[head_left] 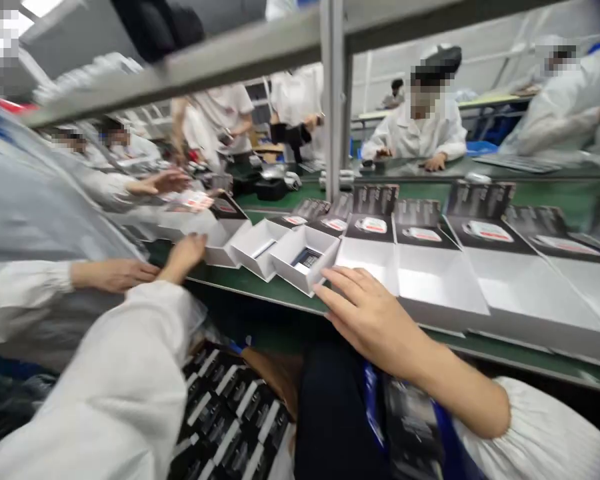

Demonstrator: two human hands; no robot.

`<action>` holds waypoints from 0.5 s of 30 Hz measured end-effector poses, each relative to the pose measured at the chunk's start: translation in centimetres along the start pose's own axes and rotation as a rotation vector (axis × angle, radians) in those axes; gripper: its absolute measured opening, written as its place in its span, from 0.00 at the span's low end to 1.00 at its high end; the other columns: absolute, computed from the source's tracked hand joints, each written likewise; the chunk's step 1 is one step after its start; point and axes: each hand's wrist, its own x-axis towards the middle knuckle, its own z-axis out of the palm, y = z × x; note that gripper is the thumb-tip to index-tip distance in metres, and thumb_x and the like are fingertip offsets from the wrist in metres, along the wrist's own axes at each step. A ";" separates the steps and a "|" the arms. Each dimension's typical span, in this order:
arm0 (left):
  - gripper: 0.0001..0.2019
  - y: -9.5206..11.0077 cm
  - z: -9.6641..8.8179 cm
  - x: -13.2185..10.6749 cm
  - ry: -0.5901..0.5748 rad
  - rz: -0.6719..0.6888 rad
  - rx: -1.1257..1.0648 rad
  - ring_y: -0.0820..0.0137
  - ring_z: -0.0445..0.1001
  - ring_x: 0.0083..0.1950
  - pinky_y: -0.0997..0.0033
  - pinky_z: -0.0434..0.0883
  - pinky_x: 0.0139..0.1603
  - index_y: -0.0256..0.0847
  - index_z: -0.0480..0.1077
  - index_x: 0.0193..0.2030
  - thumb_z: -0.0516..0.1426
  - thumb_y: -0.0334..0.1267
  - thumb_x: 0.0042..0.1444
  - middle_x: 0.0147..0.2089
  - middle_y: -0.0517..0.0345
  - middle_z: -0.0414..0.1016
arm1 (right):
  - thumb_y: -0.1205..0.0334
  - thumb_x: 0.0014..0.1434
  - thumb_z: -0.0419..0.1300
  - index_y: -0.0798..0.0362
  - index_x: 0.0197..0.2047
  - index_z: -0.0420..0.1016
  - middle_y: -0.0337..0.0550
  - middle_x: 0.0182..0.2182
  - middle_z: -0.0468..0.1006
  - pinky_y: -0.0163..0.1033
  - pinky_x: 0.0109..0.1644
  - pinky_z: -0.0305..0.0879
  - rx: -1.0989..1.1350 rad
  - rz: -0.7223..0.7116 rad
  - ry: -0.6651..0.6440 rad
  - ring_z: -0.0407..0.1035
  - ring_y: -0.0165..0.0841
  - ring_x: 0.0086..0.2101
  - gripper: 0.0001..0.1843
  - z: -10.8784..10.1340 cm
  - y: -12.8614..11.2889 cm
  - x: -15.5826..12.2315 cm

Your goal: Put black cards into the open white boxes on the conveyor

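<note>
My right hand [373, 317] lies flat with its fingers stretched out, fingertips at the near corner of an open white box [305, 257] that holds a small dark item. My left hand [186, 255], at the end of a white sleeve, reaches to the side of another open white box [220, 243] further left. Its fingers are turned away from me and hidden. Both boxes stand in a row on the green belt [260, 287].
More open white boxes with black lids [433, 267] line the belt to the right. A carton of black packets [230, 413] sits below by my lap. A co-worker's hand [115, 273] rests at left. A metal post [333, 100] rises behind the belt, with several people in white coats beyond.
</note>
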 end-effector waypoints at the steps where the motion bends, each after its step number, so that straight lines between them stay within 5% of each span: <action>1: 0.25 0.6 0.4 -1.6 0.069 -0.016 0.011 0.52 0.66 0.63 0.46 0.63 0.64 0.31 0.71 0.48 0.44 0.53 0.68 0.50 0.54 0.75 | 0.65 0.69 0.50 0.43 0.59 0.70 0.46 0.57 0.72 0.57 0.62 0.63 0.066 -0.013 0.015 0.64 0.44 0.58 0.19 -1.2 0.1 -2.0; 3: 0.26 1.9 2.0 -6.5 0.193 -0.029 -0.011 0.49 0.58 0.69 0.40 0.55 0.69 0.38 0.71 0.50 0.40 0.53 0.68 0.53 0.54 0.74 | 0.64 0.70 0.49 0.41 0.55 0.73 0.43 0.47 0.78 0.50 0.57 0.69 0.143 0.040 0.018 0.72 0.38 0.50 0.17 -3.0 0.7 -7.1; 5: 0.19 3.8 5.0 -13.3 0.240 0.074 -0.150 0.54 0.68 0.63 0.45 0.63 0.67 0.49 0.72 0.50 0.46 0.53 0.65 0.54 0.56 0.74 | 0.63 0.69 0.51 0.42 0.51 0.76 0.44 0.41 0.80 0.46 0.51 0.73 0.113 0.182 -0.051 0.75 0.37 0.43 0.14 -3.3 1.6 -13.4; 6: 0.15 5.2 7.1 -17.1 0.151 0.132 -0.235 0.56 0.73 0.57 0.47 0.68 0.64 0.55 0.74 0.46 0.49 0.52 0.63 0.49 0.58 0.77 | 0.61 0.69 0.53 0.44 0.49 0.78 0.46 0.42 0.80 0.46 0.50 0.74 0.057 0.269 -0.119 0.75 0.39 0.43 0.13 -3.0 2.1 -16.7; 8: 0.11 8.5 12.1 -24.4 -0.254 0.338 -0.385 0.57 0.77 0.53 0.50 0.72 0.60 0.60 0.76 0.42 0.52 0.47 0.61 0.45 0.59 0.80 | 0.56 0.66 0.58 0.49 0.51 0.78 0.53 0.49 0.78 0.52 0.53 0.73 -0.089 0.412 -0.298 0.73 0.45 0.49 0.13 -1.6 3.3 -23.0; 10: 0.18 12.4 17.1 -30.3 -0.595 0.486 -0.422 0.57 0.68 0.65 0.50 0.67 0.66 0.56 0.72 0.56 0.53 0.41 0.60 0.60 0.56 0.74 | 0.54 0.63 0.62 0.53 0.58 0.73 0.58 0.59 0.70 0.58 0.58 0.68 -0.202 0.486 -0.456 0.66 0.51 0.58 0.23 -0.1 4.3 -28.2; 12: 0.31 15.8 20.9 -33.9 -0.769 0.616 -0.336 0.53 0.52 0.74 0.43 0.57 0.71 0.49 0.60 0.68 0.54 0.35 0.56 0.72 0.53 0.57 | 0.57 0.63 0.62 0.56 0.64 0.68 0.60 0.64 0.64 0.58 0.62 0.64 -0.256 0.490 -0.533 0.60 0.50 0.63 0.28 1.1 4.8 -31.6; 15: 0.36 18.6 23.3 -35.0 -0.872 0.664 -0.115 0.50 0.40 0.76 0.37 0.50 0.71 0.37 0.52 0.72 0.49 0.27 0.54 0.75 0.43 0.44 | 0.65 0.66 0.55 0.58 0.65 0.67 0.59 0.63 0.64 0.53 0.63 0.64 -0.287 0.415 -0.536 0.61 0.45 0.62 0.24 1.6 4.7 -33.6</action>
